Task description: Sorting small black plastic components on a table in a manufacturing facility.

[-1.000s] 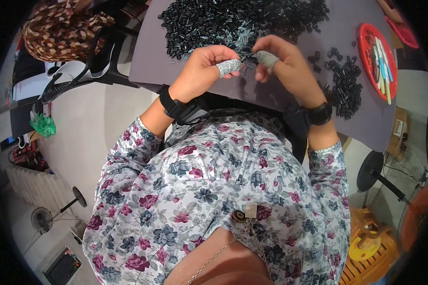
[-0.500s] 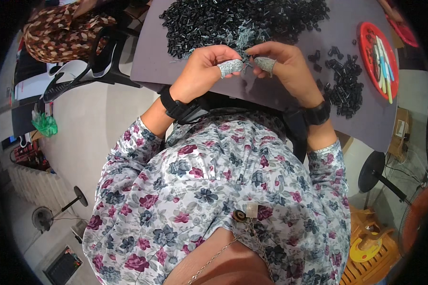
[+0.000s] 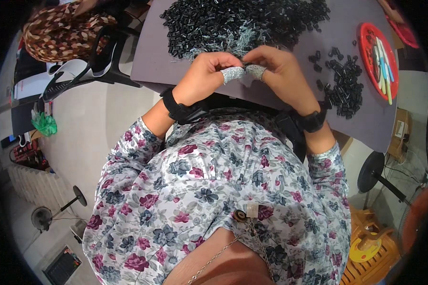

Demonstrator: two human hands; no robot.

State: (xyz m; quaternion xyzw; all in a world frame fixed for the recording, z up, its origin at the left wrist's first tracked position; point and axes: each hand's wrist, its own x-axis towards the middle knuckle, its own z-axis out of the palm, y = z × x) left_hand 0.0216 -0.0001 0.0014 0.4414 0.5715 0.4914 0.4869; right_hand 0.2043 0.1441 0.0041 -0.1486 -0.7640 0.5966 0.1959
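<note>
My left hand (image 3: 208, 73) and my right hand (image 3: 278, 69) meet above the near edge of the table, fingertips pinched together. Pale grey speckled wraps cover both thumbs. Between the fingertips is a small dark piece, mostly hidden, whose kind I cannot make out. Just beyond my hands lies a wide heap of small black parts (image 3: 195, 23). Small grey-green pins (image 3: 245, 40) are scattered on the near side of that heap. To the right of my right hand is a smaller pile of black pieces (image 3: 345, 88).
A red round tray (image 3: 364, 35) with white, blue and yellow-green handled tools stands at the table's right. A black chair (image 3: 111, 61) and another person in patterned clothing (image 3: 57, 35) are at the left. An orange plastic chair (image 3: 380, 237) stands at the lower right.
My hands have come closer together, the right one shifting left, so the thumbs now nearly touch. The small piece between the fingertips is more hidden than before.
</note>
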